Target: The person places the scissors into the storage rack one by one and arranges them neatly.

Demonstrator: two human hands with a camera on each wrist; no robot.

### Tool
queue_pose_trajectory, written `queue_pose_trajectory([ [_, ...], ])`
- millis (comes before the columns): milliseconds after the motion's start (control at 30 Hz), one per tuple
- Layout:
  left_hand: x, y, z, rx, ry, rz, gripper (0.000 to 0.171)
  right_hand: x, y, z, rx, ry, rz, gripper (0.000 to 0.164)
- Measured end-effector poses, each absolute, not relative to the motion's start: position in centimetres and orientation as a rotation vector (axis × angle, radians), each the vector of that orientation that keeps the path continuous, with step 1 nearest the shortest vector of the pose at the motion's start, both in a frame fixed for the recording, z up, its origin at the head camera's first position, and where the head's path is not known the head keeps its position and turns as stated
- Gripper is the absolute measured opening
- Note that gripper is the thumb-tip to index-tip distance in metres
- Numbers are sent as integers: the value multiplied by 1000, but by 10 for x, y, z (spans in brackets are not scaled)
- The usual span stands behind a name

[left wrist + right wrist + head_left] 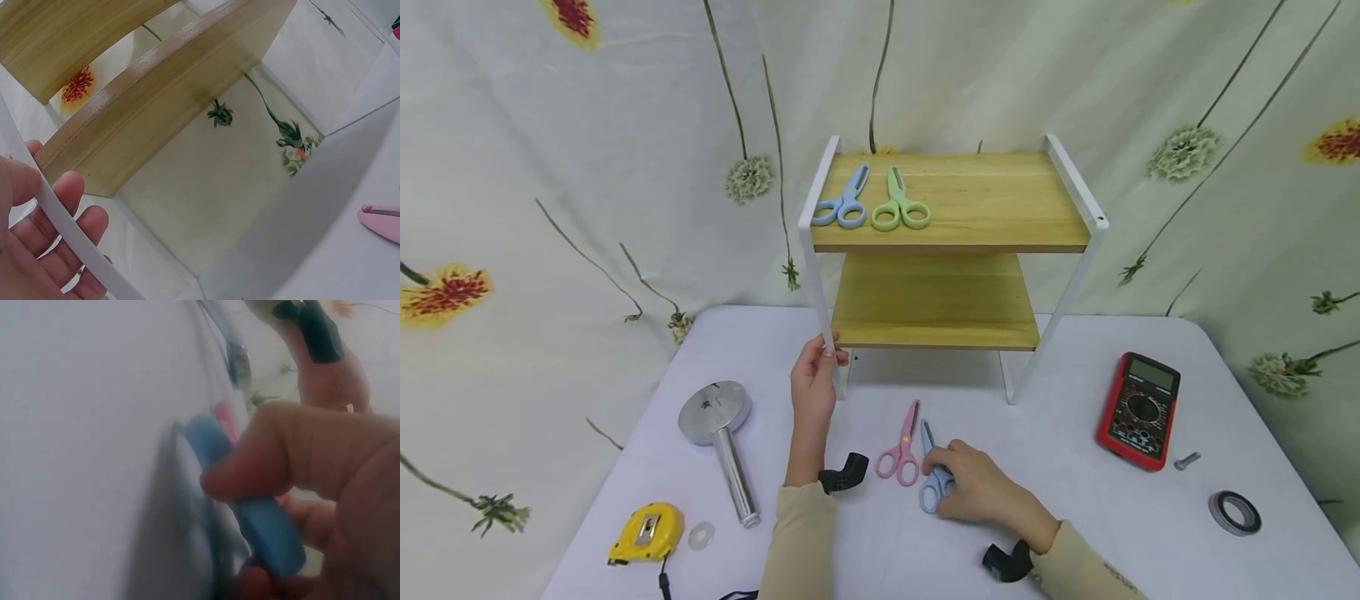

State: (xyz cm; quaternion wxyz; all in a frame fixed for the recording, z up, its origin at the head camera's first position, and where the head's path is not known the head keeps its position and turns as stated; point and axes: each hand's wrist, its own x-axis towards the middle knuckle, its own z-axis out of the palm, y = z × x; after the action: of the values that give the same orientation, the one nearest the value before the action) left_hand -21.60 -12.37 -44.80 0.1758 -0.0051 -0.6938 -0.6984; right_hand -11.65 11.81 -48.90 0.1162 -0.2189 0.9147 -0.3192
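Observation:
My left hand (813, 379) grips the front left white leg (74, 234) of a two-tier wooden shelf (936, 312), thumb on one side and fingers round the other. On the table, my right hand (973, 483) pinches the handle of a pair of blue scissors (928, 497); the right wrist view shows the thumb on the blue handle (275, 540). Just left of them lie pink scissors (902, 451), points toward the shelf. On the top tier, another pair of blue scissors (848, 202) and green scissors (898, 205) lie side by side at the left.
A shower head (717, 414), a yellow tape measure (649, 533) and a clear disc (701, 536) lie at the left. To the right are a red multimeter (1141, 410), a bolt (1187, 461) and a tape roll (1217, 510). Flowered cloth (970, 75) hangs behind the shelf.

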Motion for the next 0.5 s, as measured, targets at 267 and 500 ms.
queue_pose_trajectory([
  [267,-214,-125,-447,6,-1973,-1975,29,-132,136,-486,-748,2390,-1106,36],
  [500,-213,-125,-447,-4,-1974,-1995,29,-134,142,-484,-755,2283,-1156,36],
])
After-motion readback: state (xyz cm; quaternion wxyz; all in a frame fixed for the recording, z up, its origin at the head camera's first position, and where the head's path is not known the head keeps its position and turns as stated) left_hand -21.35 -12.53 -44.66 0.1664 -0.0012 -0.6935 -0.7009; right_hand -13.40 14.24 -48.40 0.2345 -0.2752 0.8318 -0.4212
